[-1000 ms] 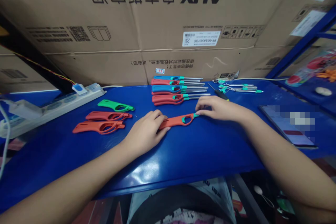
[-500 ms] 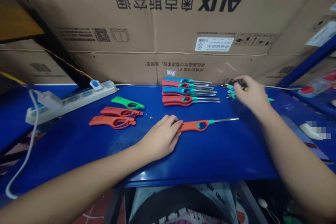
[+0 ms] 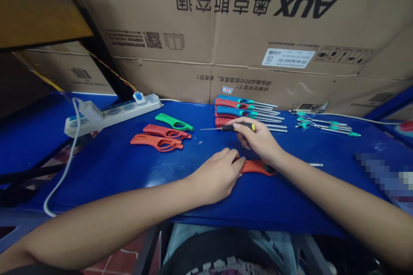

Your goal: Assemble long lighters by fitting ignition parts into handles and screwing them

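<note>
- Well to the left of both hands' fingers, the white power strip (image 3: 112,114) sits on the blue table (image 3: 112,184).
- Nearer, yet apart from the left fingers, lie an orange shell (image 3: 145,139), a red shell (image 3: 155,130) and a green shell (image 3: 171,121), noses toward the hands.
- Just beyond and left of the left knuckles I spot some tiny metal bits (image 3: 200,142); the left hand is nearer to them than the right fingers, but the screwdriver's tip is closest, though I can't tell its height.
- The left hand (image 3: 216,176) has its fingers curled together over the butt of an orange lighter (image 3: 254,167), which runs lengthwise to the right, its rod showing past the right forearm.
- The right hand (image 3: 258,137) crosses above that lighter, thumb and forefinger pinching the screwdriver (image 3: 229,128), its shaft pointing left, roughly parallel to the lighter.
- Beyond the right fingers lies a row of lighters (image 3: 230,111).
- Farther right, well apart, are loose rods (image 3: 332,126) with green fittings.
</note>
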{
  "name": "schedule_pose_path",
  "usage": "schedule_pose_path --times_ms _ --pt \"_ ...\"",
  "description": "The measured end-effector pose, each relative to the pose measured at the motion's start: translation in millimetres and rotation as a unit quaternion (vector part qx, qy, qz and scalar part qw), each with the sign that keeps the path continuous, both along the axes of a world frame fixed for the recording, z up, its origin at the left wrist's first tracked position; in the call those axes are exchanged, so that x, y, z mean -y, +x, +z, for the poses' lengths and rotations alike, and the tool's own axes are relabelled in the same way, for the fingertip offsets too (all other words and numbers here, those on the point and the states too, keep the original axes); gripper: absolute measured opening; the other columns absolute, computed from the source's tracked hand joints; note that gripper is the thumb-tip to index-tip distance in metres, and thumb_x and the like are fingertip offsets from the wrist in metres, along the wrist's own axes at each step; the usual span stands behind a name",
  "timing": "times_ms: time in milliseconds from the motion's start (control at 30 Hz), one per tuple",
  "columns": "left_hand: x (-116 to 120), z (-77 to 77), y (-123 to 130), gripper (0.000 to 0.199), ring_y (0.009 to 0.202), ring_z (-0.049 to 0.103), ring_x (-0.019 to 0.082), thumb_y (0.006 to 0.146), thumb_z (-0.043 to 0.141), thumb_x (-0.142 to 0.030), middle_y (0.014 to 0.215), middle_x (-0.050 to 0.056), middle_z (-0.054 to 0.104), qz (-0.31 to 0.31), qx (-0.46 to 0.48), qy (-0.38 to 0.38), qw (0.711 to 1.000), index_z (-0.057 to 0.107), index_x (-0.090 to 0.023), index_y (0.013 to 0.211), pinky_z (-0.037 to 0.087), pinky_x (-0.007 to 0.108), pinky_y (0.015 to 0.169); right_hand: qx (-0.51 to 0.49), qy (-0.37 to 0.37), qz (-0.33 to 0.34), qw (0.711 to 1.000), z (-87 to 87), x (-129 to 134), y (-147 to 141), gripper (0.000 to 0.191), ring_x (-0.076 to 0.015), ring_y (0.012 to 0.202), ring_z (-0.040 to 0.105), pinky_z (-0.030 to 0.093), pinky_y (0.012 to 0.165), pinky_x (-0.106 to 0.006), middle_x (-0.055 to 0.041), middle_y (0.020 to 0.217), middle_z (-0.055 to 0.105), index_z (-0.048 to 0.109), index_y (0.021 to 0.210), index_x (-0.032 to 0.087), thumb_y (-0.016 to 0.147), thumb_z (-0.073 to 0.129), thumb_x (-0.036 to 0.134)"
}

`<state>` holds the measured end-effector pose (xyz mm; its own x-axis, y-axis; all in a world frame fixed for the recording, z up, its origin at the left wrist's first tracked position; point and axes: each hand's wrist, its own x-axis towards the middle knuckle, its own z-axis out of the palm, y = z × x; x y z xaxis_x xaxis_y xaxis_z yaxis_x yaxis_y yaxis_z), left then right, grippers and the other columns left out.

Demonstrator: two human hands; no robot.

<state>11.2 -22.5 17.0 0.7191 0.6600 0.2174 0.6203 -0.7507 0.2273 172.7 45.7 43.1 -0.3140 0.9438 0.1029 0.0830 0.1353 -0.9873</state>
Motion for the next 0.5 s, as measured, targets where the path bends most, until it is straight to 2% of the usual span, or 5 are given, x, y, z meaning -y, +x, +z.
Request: schedule_pose_path --times_ms 67,167,233,367,500 --pt "-0.8 -1.0 -0.1 0.032 0.104 0.056 0.029 0.101 0.045 -0.021 0.114 0.015 0.061 -0.003 0.006 -0.001 1.000 0.057 -0.011 0.129 0.054 0.045 0.092 0.007 -0.005 0.011 1.000 -6.4 -1.7 -8.5 0.029 -0.0077 0.045 0.033 0.025 0.044 -0.024 0.0072 0.053 0.044 0.070 0.099 0.019 0.085 0.066 0.044" --pt "-2.4 -2.8 -0.2 0.030 0.110 0.056 0.029 0.102 0.045 -0.023 0.122 0.016 0.060 -0.005 0.011 -0.004 1.000 0.060 -0.011 0.125 0.052 0.045 0.098 0.032 0.008 0.013 0.999 -13.4 -3.1 -15.4 0.026 -0.0084 0.048 0.036 0.029 0.046 -0.026 0.0021 0.065 0.059 0.073 0.097 0.019 0.085 0.066 0.042" --pt "-3.4 -3.7 -0.4 0.030 0.112 0.056 0.029 0.102 0.045 -0.024 0.123 0.015 0.060 -0.004 0.010 -0.002 1.000 0.062 -0.011 0.123 0.051 0.044 0.101 0.048 0.018 0.009 0.999 -16.6 -3.6 -17.2 0.025 -0.0090 0.050 0.038 0.031 0.049 -0.026 0.0002 0.070 0.064 0.074 0.096 0.019 0.085 0.066 0.040" --pt "-4.2 -2.9 -0.9 0.029 0.110 0.056 0.029 0.101 0.048 -0.024 0.120 0.015 0.062 -0.007 0.005 0.000 1.000 0.063 -0.011 0.122 0.050 0.043 0.100 0.054 0.024 0.008 0.998 -16.9 -2.8 -16.8 0.025 -0.0092 0.048 0.036 0.028 0.046 -0.025 0.0047 0.056 0.050 0.073 0.096 0.018 0.086 0.066 0.039" --pt "-4.8 -0.8 -2.3 0.030 0.105 0.057 0.027 0.100 0.050 -0.024 0.114 0.014 0.063 -0.015 0.020 -0.028 0.999 0.063 -0.010 0.123 0.051 0.040 0.097 -0.018 0.005 -0.014 1.000 -9.3 -1.1 -10.2 0.027 -0.0086 0.048 0.034 0.026 0.044 -0.023 0.0067 0.054 0.042 0.071 0.097 0.019 0.085 0.067 0.042"
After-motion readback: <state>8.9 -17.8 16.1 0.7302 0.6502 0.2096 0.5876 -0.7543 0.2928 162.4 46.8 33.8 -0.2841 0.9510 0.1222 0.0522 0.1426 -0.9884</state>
